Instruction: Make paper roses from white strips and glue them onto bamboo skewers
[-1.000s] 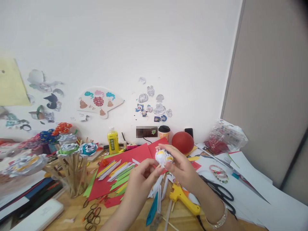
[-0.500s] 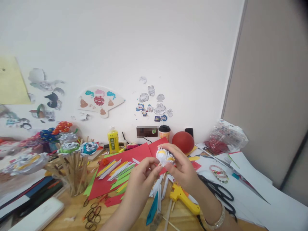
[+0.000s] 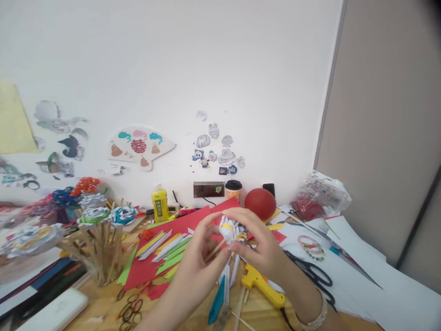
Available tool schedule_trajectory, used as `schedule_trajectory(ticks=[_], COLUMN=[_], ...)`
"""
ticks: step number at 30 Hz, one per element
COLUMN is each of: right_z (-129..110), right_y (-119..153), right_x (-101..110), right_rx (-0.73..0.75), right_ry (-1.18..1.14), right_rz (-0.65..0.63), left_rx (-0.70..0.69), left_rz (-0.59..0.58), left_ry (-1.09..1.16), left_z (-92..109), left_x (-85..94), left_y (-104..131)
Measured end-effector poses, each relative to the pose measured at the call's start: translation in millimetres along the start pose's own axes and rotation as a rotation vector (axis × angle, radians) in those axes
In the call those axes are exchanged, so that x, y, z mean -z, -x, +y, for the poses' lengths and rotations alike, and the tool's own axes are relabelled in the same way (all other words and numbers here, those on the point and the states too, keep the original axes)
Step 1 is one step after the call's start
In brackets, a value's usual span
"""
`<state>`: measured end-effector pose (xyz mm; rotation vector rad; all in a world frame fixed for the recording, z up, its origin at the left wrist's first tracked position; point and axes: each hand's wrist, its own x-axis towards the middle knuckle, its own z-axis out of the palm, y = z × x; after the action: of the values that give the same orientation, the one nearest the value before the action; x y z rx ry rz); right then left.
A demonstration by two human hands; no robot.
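Observation:
A white and yellow paper flower (image 3: 228,231) on a thin wooden stick (image 3: 215,249) is held up between both hands above the table. My left hand (image 3: 203,257) curls round the flower's left side, with the stick running down into its palm. My right hand (image 3: 257,241) closes over the top and right of the bloom, hiding part of it. Just below lie white and teal folded paper strips (image 3: 217,296) and a yellow hot glue gun (image 3: 265,287). Black-handled scissors (image 3: 315,273) rest to the right.
Red paper sheets (image 3: 143,271) carry folded strips behind my left arm. A holder of wooden sticks (image 3: 108,253) and finished paper flowers (image 3: 124,215) stand at left. At the back are a yellow bottle (image 3: 160,204), a lidded cup (image 3: 233,191) and a red balloon (image 3: 260,203).
My left hand has risen from below the flower, its fingers now reaching up beside the bloom. The stick now slants left into that palm. The view has shifted slightly.

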<state>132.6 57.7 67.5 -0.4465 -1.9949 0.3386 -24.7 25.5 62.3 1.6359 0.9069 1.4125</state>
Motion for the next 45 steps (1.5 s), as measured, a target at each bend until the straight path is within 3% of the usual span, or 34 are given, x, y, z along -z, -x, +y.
schedule_trajectory(ticks=[8,14,17,20,27,31,34,36,45], right_z=[-18.5,-24.5,-25.4,-26.9,-33.2,-28.5,-21.0,-16.2,-1.2], right_y=[-3.7,-1.4,-3.9,-6.3,-2.5,0.8,-1.6,-4.9,-6.6], right_x=[3.8,6.5,7.2,7.0,6.8,11.0,14.2,14.3,-2.9], right_rx=[0.132,0.182,0.197,0.229,0.247,0.091,-0.124,-0.221,-0.315], right_ry=[0.096,0.186,0.208,0.225,0.217,0.101,-0.012,-0.087,-0.352], right_rz=[-0.174,0.205,0.178,0.130,0.108,0.223,0.196,0.148,0.159], left_rx=[0.061,0.112,0.160,0.191,0.254,0.276,0.258,0.236,0.262], left_rz=[-0.069,0.124,0.169,0.130,-0.134,-0.097,-0.088,-0.142,-0.349], left_ry=[-0.031,0.127,0.146,0.219,0.323,0.351,0.334,0.322,0.433], left_z=[11.4,22.6,26.4,24.7,11.9,10.8,12.4,13.9,13.0], left_x=[0.4,-3.9,-1.3,5.5,18.6,19.5,20.1,20.3,24.0], left_y=[1.8,3.2,5.1,6.2,3.7,2.8,1.5,0.3,0.4])
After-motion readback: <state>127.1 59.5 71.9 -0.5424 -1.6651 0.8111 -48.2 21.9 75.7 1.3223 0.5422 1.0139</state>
